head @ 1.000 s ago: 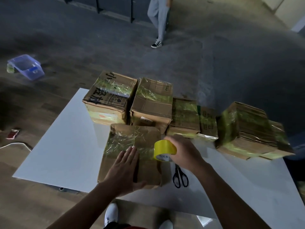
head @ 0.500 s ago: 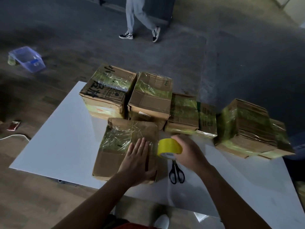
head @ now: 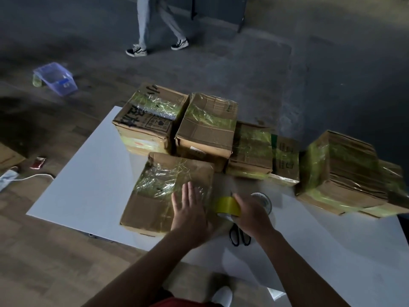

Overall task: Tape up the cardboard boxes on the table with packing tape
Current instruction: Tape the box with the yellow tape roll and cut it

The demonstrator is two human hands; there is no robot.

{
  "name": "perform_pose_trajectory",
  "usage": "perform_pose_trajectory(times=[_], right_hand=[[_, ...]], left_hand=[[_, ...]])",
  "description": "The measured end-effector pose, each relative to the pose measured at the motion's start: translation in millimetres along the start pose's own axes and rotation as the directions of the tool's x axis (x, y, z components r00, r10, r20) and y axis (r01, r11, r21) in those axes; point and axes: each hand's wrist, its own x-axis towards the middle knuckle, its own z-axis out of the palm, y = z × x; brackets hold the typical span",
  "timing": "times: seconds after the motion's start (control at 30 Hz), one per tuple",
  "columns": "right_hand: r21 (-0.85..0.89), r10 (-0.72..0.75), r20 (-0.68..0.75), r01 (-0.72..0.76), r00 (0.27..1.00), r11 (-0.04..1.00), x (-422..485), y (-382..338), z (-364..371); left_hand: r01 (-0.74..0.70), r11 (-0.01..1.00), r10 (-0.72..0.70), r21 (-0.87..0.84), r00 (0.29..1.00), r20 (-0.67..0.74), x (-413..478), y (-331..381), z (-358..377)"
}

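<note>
A cardboard box (head: 155, 196) with crinkled clear tape on top lies at the near edge of the white table (head: 88, 187). My left hand (head: 190, 211) rests flat on the box's right part, fingers straight. Just right of the box, my right hand (head: 252, 213) grips a yellow roll of packing tape (head: 226, 206) at the box's right edge. Black scissors (head: 239, 237) lie on the table under that hand. Several taped boxes stand in a row behind, among them a printed one (head: 150, 125), a plain one (head: 205, 131) and a tilted one (head: 340, 171) at the right.
A round clear roll-like object (head: 264, 200) sits on the table behind my right hand. A person's legs (head: 159, 25) cross the dark floor beyond the table. A clear plastic tub (head: 56, 78) lies on the floor at left, with a white cable (head: 26, 178).
Both hands slid right along the front box, the tape roll now at its right edge. The round clear object came into view. The person on the floor walked left.
</note>
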Motion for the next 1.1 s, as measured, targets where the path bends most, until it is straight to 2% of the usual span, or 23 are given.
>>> perform_pose_trajectory(times=[0.13,0.2,0.37,0.43,0.7,0.87,0.93,1.0,1.1], right_hand=[[-0.053,-0.021,0.089,0.026,0.996,0.998,-10.1,-9.5,22.6],[-0.070,0.017,0.167,-0.005,0.986,0.998,-16.5,-12.7,32.6],[0.175,0.072,0.337,-0.138,0.939,0.975,-18.4,-4.9,25.3],[0.185,0.064,0.392,-0.146,0.918,0.972,-17.3,-3.1,20.4],[0.214,0.042,0.443,-0.151,0.896,0.965,-10.7,-14.5,16.0],[0.378,0.100,0.473,-0.304,0.875,0.875,-10.8,-19.0,8.2],[0.383,0.133,0.430,-0.314,0.893,0.868,-9.0,-21.2,5.7],[0.327,0.215,0.300,-0.312,0.929,0.892,-6.3,-18.2,4.2],[0.182,0.397,0.145,-0.419,0.906,0.890,-8.9,-8.9,2.4]], left_hand=[[-0.098,0.995,0.099,0.018,0.995,-0.017,-5.4,-30.5,3.9],[-0.135,0.991,0.135,0.019,0.991,-0.021,-7.4,-35.9,3.4],[-0.177,0.984,0.177,0.003,0.980,-0.090,-16.5,-27.3,15.4],[-0.176,0.984,0.176,0.007,0.980,-0.093,-16.1,-27.3,17.6],[-0.287,0.957,0.290,0.042,0.954,-0.079,-14.5,-50.8,16.0],[-0.349,0.936,0.351,0.039,0.935,-0.057,-17.8,-58.9,13.3],[-0.352,0.935,0.353,0.033,0.934,-0.056,-18.8,-60.3,10.2],[-0.330,0.944,0.331,0.022,0.941,-0.072,-19.0,-57.9,7.8],[-0.293,0.956,0.293,0.008,0.953,-0.080,-20.9,-51.7,3.7]])
